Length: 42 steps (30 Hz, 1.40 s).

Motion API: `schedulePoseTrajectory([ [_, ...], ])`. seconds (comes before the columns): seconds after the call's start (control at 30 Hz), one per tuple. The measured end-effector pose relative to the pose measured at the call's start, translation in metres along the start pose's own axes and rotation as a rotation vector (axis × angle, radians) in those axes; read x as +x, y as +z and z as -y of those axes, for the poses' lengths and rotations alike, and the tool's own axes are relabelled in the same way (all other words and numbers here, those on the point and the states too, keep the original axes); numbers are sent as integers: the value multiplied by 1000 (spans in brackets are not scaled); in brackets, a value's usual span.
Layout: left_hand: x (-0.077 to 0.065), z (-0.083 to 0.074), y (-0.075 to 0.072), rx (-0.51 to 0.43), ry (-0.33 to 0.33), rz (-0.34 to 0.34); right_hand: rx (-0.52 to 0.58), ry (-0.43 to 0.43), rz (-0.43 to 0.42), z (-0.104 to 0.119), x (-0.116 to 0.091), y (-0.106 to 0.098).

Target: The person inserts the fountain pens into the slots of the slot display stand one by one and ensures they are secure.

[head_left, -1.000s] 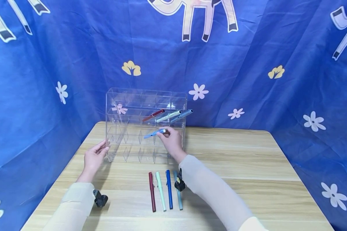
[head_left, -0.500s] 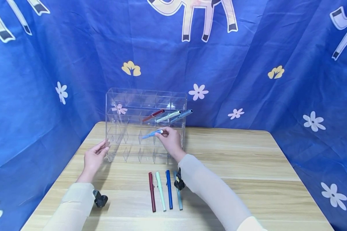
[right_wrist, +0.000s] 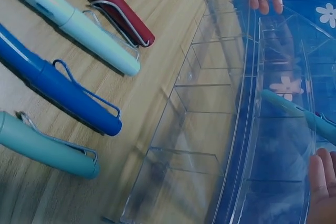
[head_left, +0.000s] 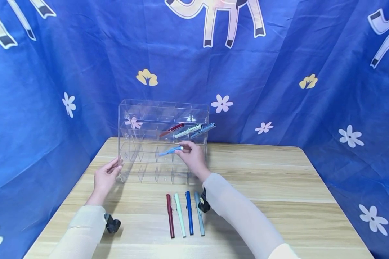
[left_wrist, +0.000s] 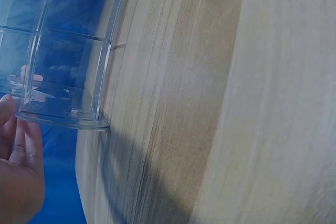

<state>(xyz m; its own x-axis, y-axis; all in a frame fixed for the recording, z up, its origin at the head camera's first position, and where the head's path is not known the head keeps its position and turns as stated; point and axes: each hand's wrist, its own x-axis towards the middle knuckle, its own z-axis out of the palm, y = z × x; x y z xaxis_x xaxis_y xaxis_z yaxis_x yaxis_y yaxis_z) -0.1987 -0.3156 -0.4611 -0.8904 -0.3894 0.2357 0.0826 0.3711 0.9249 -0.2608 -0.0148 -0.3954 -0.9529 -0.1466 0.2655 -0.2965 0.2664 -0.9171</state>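
Observation:
A clear acrylic pen rack (head_left: 163,167) with rows of compartments stands toward the back of the table. My left hand (head_left: 105,180) holds its left side edge, thumb and fingers at the panel; the hand also shows in the left wrist view (left_wrist: 21,166). With the right hand (head_left: 192,158) I pinch a light blue pen (head_left: 169,151) near its end. The pen slants, its other end inside a middle-row compartment, as the right wrist view shows too. One row up, a dark red pen (head_left: 171,130), a pale green pen (head_left: 188,131) and a blue-grey pen (head_left: 203,131) stick out.
Before the rack, a dark red pen (head_left: 170,216), a mint pen (head_left: 179,215), a dark blue pen (head_left: 189,213) and a teal pen (head_left: 199,214) lie side by side on the wooden table (head_left: 262,187). A blue curtain (head_left: 262,90) hangs behind and at both sides.
The light blue pen has shifted slightly left and deeper into the rack, and my right fingers have moved a little on it. My left hand and the rack have stayed put.

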Motion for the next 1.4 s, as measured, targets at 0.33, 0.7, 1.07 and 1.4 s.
schedulePoseTrajectory([
  [0.33, 1, 2, 1, -16, 6, 4, -66, -75, -17, -2, 1, -3],
  [0.7, -1, 1, 1, -27, -2, -6, -68, -68, 8, -2, -1, -4],
  [1.07, -1, -1, 1, -18, 5, -10, 54, -118, 52, -9, -12, -27],
  [1.4, 0, 3, 1, -2, 13, -10, 26, -151, -26, -35, -33, -51],
])
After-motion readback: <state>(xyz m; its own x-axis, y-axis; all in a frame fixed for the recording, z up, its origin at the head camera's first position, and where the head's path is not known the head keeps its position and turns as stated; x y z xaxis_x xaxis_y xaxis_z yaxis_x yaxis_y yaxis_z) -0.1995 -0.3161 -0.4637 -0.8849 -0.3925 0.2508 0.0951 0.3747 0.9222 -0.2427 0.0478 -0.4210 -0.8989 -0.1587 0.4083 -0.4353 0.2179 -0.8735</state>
